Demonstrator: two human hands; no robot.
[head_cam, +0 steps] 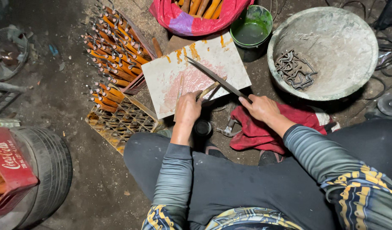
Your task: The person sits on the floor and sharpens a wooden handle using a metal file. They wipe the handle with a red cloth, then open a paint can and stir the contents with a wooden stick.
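My left hand (187, 108) grips a thin wooden stick (209, 89) that rests on a white board (170, 74) stained pink and orange. A long dark knife (213, 76) is in my right hand (259, 107), its blade laid slantwise over the board and crossing the stick's tip. Both hands are at the board's near edge, above my knees. A second thin stick (180, 87) lies on the board by the left hand.
An orange crate (119, 121) at left holds several orange-handled tools (115, 55). A red bag (191, 19) of orange sticks, a green pot (250, 27) and a grey basin (332, 47) with metal pieces (293, 68) stand behind. A red cloth (264, 132), tyre (51, 170) and red crate (11, 166) lie nearby.
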